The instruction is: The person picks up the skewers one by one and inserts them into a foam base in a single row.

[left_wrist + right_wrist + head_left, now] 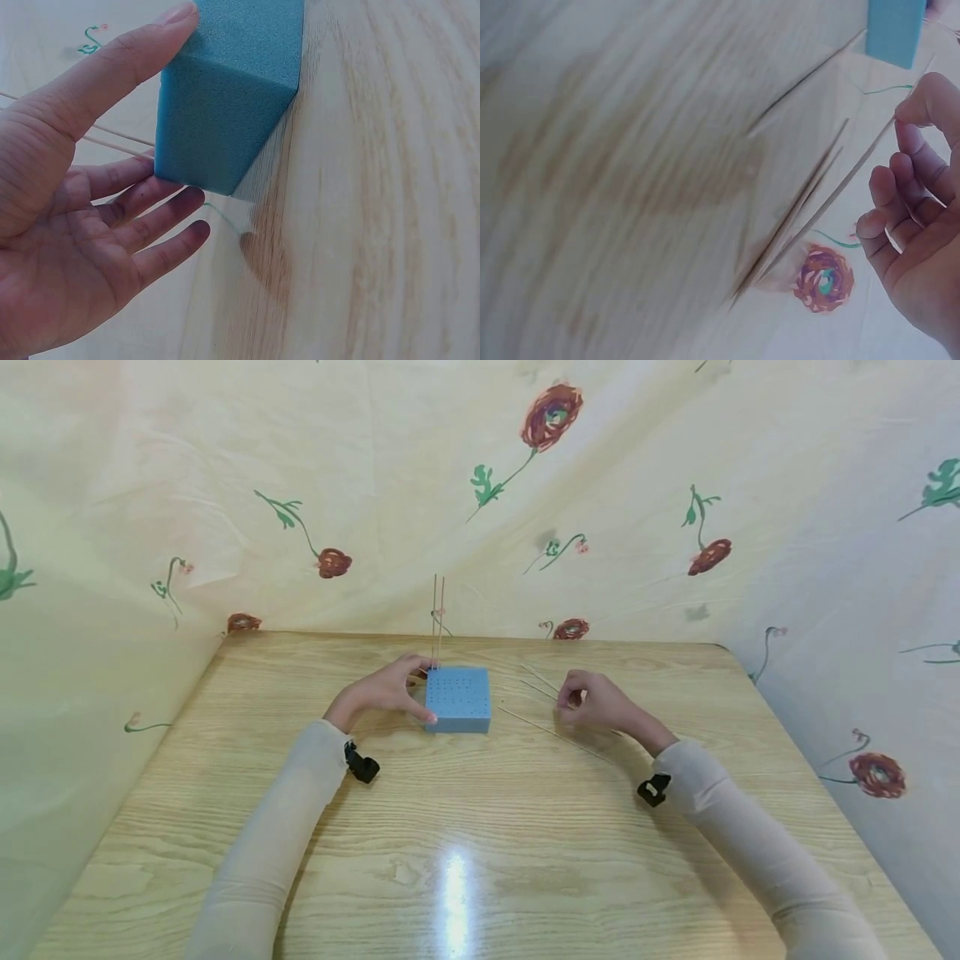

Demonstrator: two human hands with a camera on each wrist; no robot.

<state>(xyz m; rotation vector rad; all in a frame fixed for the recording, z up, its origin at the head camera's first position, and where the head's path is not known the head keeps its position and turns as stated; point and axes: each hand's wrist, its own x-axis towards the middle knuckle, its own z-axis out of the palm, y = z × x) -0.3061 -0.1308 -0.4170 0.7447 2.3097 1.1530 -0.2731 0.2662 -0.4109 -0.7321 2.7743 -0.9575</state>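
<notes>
While I sit at the pale wood-grain table [465, 827], a scene in labelled lines:

Block: my left hand [378, 692] braces the small blue square foam block [458, 698], whose top is dotted with rows of holes; it sits near the table's middle, towards the far edge.

Left hand pose: fingers straight and spread, thumb [112, 71] laid along one side of the block, the other fingers [154, 225] reaching under and behind its far corner. I steady it with flat fingers rather than a closed grip.

Standing sticks: two thin wooden sticks [438, 618] rise upright from the block's far left corner, close together.

Loose sticks: several more thin wooden skewers [551, 710] lie flat on the table to the right of the block, near it but apart.

Right hand: my right hand [596, 702] rests among them, fingers curled, thumb and forefinger [922, 101] pinching the end of one skewer [840, 191].

Step in hand: by my reading, I am picking up the next stick to plant.

Next move: it looks to call for lifting that skewer, turning it upright, and lining its tip with a free hole while the block stays braced.

Backdrop: cream cloth printed with red flowers [555, 414] hangs on three sides.
</notes>
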